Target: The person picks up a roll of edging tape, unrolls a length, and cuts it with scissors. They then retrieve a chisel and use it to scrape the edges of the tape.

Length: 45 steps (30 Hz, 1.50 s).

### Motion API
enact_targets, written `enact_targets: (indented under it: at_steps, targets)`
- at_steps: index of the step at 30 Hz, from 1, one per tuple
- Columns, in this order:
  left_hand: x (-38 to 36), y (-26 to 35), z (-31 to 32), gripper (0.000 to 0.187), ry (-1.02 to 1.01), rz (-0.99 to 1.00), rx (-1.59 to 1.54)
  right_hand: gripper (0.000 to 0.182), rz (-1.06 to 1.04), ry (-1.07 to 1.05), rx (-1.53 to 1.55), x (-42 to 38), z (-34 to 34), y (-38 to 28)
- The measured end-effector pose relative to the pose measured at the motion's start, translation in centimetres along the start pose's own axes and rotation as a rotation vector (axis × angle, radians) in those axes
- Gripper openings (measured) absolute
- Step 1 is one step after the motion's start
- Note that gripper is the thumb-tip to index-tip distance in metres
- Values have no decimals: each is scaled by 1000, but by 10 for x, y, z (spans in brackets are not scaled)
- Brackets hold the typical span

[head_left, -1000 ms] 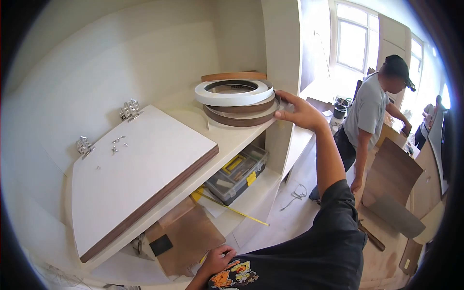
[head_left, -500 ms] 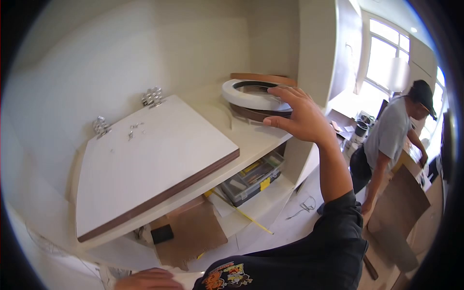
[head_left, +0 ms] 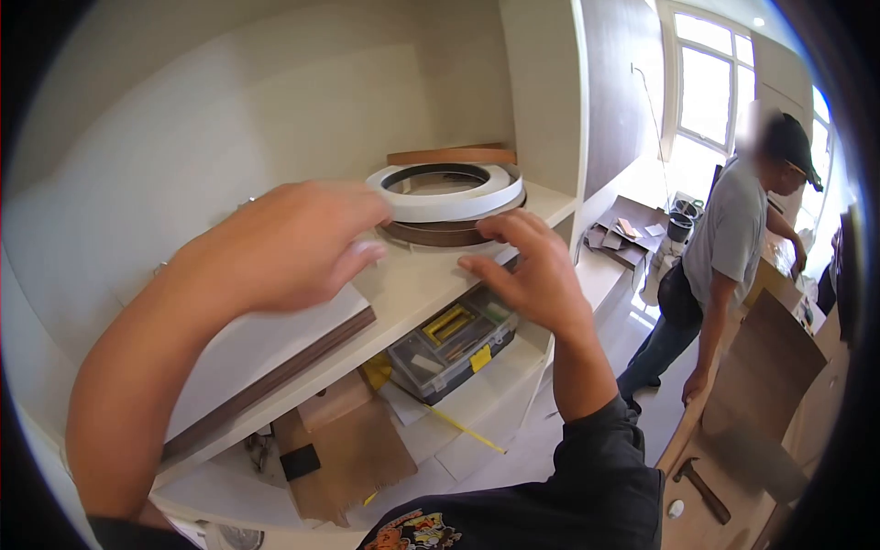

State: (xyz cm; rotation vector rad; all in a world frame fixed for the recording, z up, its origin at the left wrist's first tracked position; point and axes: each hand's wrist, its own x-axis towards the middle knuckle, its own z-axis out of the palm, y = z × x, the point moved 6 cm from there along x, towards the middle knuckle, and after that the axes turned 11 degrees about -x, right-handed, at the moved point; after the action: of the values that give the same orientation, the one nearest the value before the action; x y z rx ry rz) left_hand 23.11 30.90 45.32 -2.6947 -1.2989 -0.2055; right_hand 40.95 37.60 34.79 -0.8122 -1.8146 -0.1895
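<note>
On the shelf (head_left: 431, 284), both hands reach toward a stack of tape rolls (head_left: 446, 197)
Left hand (head_left: 284, 243) and right hand (head_left: 532, 270) hover open, holding nothing; the white top roll (head_left: 440, 194) looks light, stiff and smooth, likely best gripped at opposite outer edges

Tape rolls (head_left: 446, 194) on shelf (head_left: 417, 293), toolbox (head_left: 449, 339) below, panel (head_left: 266, 353) left.

White shelf (head_left: 431, 284) carries edge-banding rolls (head_left: 446, 197) and a panel (head_left: 266, 344).

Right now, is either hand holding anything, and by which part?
Nothing is held. The left hand and right hand hover open near the stacked tape rolls on the shelf.
</note>
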Motion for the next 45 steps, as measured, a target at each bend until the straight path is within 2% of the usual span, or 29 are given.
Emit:
enact_targets:
  at_steps: [3, 6, 9, 12, 17, 21, 24, 25, 28, 31, 34, 38, 42, 45]
  targets:
    - [61, -29, 33, 39, -10, 11, -91, 35, -31, -7, -52, -12, -7, -3]
    - [91, -43, 44, 46, 87, 58, -109, 35, -51, -31, -89, -11, -16, 0]
    - [111, -62, 61, 49, -211, -94, -280, 37, -67, -70, -117, -10, -20, 1]
    - [115, -63, 72, 42, -310, -146, -237, 39, -86, -97, -145, -7, -19, 4]
    - [116, -63, 60, 40, -224, -139, -322, 45, -102, -86, -211, -6, -17, 5]
    - [125, -85, 43, 38, -195, -181, -435, 53, -111, -117, -270, 10, -9, -2]
    - [129, -88, 26, 36, -171, -192, -490, 58, -180, -98, -338, 26, -5, -6]
    - [129, -87, 21, 36, -165, -199, -498, 61, -187, -134, -326, 30, 2, -1]
    - [132, -90, 16, 37, -135, -231, -467, 49, -274, -307, -354, 46, 28, 9]
    - [134, -103, 17, 37, -116, -233, -354, 37, -124, -784, -402, 56, 61, 15]
    - [136, -115, 15, 36, -118, -244, -340, 27, -296, -372, -356, 54, 39, 9]
    - [131, -120, 16, 34, -155, -299, -340, 29, -296, -141, -270, 33, -33, -2]
    - [138, -122, 31, 31, -227, -313, -316, 37, -61, 27, -173, -2, -112, -1]
    - [151, -115, 49, 31, -253, -310, -309, 41, 31, 459, -113, -52, -170, 9]
